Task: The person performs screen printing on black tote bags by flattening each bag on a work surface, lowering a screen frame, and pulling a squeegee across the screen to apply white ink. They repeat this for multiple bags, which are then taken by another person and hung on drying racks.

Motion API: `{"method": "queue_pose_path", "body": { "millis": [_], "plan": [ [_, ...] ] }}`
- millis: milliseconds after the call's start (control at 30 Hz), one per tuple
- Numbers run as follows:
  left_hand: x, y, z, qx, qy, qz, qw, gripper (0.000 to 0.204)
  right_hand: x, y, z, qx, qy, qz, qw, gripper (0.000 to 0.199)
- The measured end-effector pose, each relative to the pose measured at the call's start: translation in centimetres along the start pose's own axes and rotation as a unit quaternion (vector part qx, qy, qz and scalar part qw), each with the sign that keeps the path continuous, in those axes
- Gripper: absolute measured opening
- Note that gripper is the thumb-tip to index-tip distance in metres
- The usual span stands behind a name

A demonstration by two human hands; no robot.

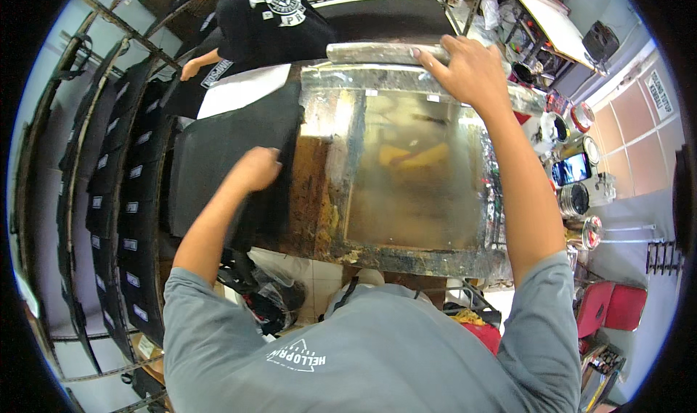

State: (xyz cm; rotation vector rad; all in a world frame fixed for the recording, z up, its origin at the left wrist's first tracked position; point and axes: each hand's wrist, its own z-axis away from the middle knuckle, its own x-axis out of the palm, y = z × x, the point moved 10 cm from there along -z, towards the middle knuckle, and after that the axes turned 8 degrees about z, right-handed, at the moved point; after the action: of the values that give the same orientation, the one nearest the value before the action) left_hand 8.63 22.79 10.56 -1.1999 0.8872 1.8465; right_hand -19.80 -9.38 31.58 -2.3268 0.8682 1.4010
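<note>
My right hand [468, 72] is closed over a long, pale, stained bar [377, 52], thumb on the near side and fingers over the top. The bar lies along the far edge of a framed, shiny, see-through panel [414, 202], which looks like a printing screen, its frame crusted with dark and yellow stains. To the left, my left hand [254, 168] is closed above a piece of black fabric [210, 144]. Its fingertips are curled out of sight, so I cannot tell whether it grips anything. The fabric lies beside the frame's left edge.
Racks with black printed pieces [134, 210] line the left side. Ahead, another person in a black shirt [272, 21] works near a white sheet [247, 90]. On the right stand jars [573, 199], a lit phone [572, 168] and a red chair [610, 304].
</note>
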Motion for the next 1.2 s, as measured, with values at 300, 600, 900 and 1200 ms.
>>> {"method": "queue_pose_path", "body": {
  "millis": [300, 600, 900, 1200],
  "plan": [
    [18.5, 35.4, -10.0, 0.125, -0.101, 0.202, 0.966, 0.064, 0.3, 0.1, -0.4, -0.016, 0.018, 0.011, 1.000, 0.075],
    [23.2, 54.5, -16.0, 0.244, -0.076, 0.323, 0.911, 0.069, 0.3, 0.3, -0.1, -0.014, 0.015, 0.012, 1.000, 0.077],
    [11.9, 33.0, -21.1, 0.175, 0.163, 0.223, 0.945, 0.072, 0.0, 0.5, -0.9, -0.032, 0.050, 0.004, 0.998, 0.076],
    [14.8, 24.3, -30.0, 0.098, -0.053, 0.080, 0.991, 0.069, -0.1, 0.7, -2.1, -0.041, 0.032, -0.011, 0.999, 0.074]
  ]
}}
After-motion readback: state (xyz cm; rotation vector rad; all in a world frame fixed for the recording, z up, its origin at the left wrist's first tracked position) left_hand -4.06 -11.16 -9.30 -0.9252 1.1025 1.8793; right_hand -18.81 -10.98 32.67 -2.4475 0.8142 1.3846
